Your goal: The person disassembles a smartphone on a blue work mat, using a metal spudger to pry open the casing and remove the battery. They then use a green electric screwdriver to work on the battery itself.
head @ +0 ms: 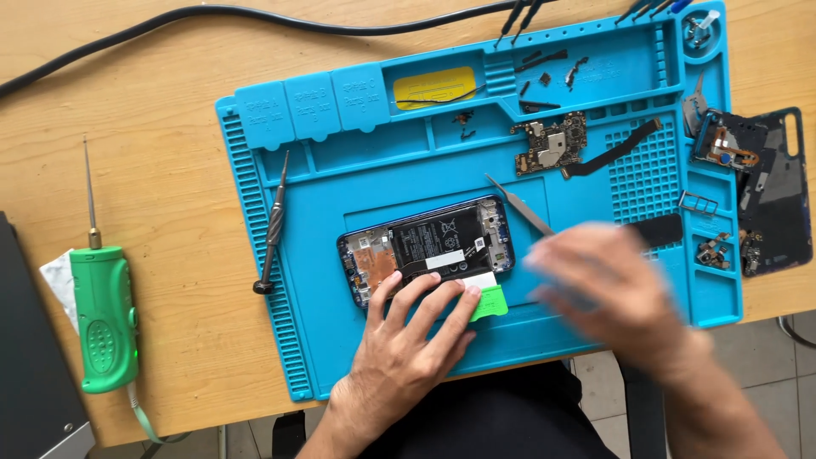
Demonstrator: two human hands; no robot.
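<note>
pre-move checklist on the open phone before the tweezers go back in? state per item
1. Phone lies flat on the blue mat, back open: ok.
2. Left hand steadies it, fingertips on the phone's lower edge: ok.
3. Green pry card sits at the lower edge by the battery; how deep it is wedged: cannot tell.
4. Right hand grip on the tweezers: hand is motion-blurred, cannot tell.
5. Tweezers' tip is apart from the phone, over bare mat: ok.
6. Removed circuit board and screwdriver lie apart from the phone: ok.
</note>
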